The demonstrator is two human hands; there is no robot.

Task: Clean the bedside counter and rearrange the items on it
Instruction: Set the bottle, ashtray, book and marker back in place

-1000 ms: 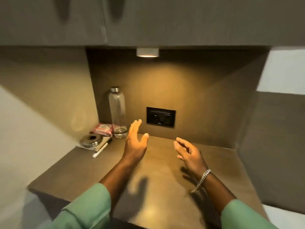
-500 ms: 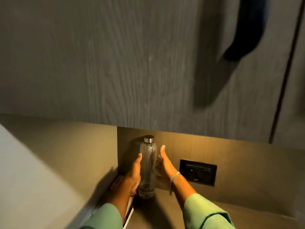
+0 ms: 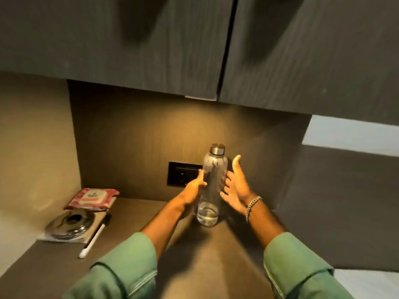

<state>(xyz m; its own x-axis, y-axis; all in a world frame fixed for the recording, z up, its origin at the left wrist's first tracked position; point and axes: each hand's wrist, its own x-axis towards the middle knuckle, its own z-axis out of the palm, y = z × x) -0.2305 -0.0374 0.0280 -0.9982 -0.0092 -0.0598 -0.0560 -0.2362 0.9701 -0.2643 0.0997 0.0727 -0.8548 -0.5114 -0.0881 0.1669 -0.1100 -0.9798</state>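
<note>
A clear water bottle [image 3: 212, 184] with a steel cap stands upright on the brown bedside counter [image 3: 194, 266], right of the wall socket [image 3: 181, 173], with a little water in its base. My left hand [image 3: 192, 190] grips the bottle's left side at mid height. My right hand [image 3: 236, 186] is just to the bottle's right, with the fingers spread and the thumb up; its fingertips are at the bottle's edge. A pink wipes pack [image 3: 92, 196], a round metal dish [image 3: 69, 223] on a notepad, and a white pen [image 3: 95, 238] lie at the left.
Dark cabinet doors [image 3: 151, 39] hang low above the niche. Walls close it in at the left, back and right. Bare counter surface lies in front of the bottle, between my green sleeves.
The bottle has gone from the back-left corner beside the wipes to the right of the socket. Both hands held it half a second ago; my right hand has since opened. The camera tilted down.
</note>
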